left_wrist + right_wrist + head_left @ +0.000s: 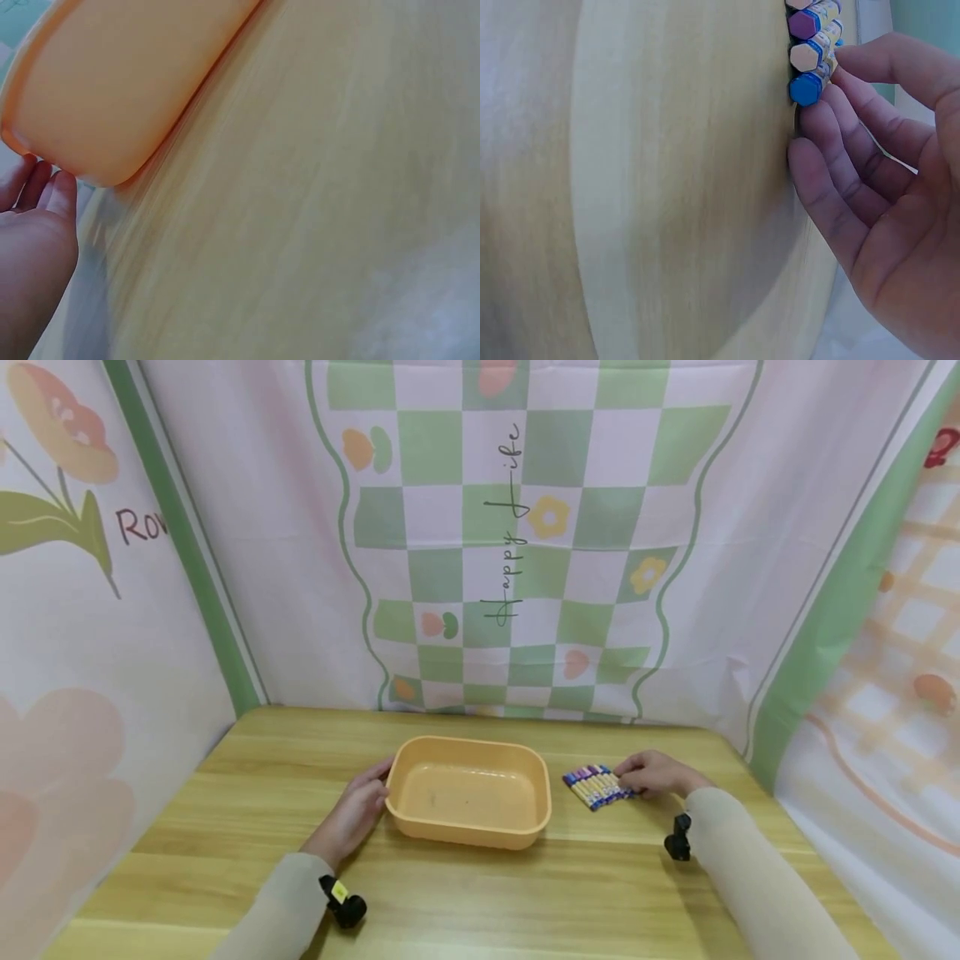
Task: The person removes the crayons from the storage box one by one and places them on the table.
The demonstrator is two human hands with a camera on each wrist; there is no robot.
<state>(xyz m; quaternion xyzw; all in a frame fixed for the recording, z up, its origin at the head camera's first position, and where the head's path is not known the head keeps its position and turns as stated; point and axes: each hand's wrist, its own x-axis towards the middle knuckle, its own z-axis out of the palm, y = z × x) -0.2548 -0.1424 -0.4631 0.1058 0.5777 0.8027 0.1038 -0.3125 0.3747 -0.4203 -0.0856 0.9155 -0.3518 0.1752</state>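
Note:
An orange plastic basin [468, 839] stands upright on the table, with nothing seen inside. My left hand [352, 814] lies against its left end. In the left wrist view, the fingertips [66, 184] touch the outer wall just under the rim. To the right of the basin, several hexagonal crayons [592, 789] with printed wrappers lie side by side in a row. At the row's right end, my right hand [652, 775] pinches a crayon with a blue end [805, 89] between thumb and forefinger. The other fingers touch the tabletop; part of the row is out of the right wrist view.
The wooden table [480, 902] has its back edge against a patterned curtain [502, 543]. More curtains hang at the left and right. A small black camera sits on each wrist.

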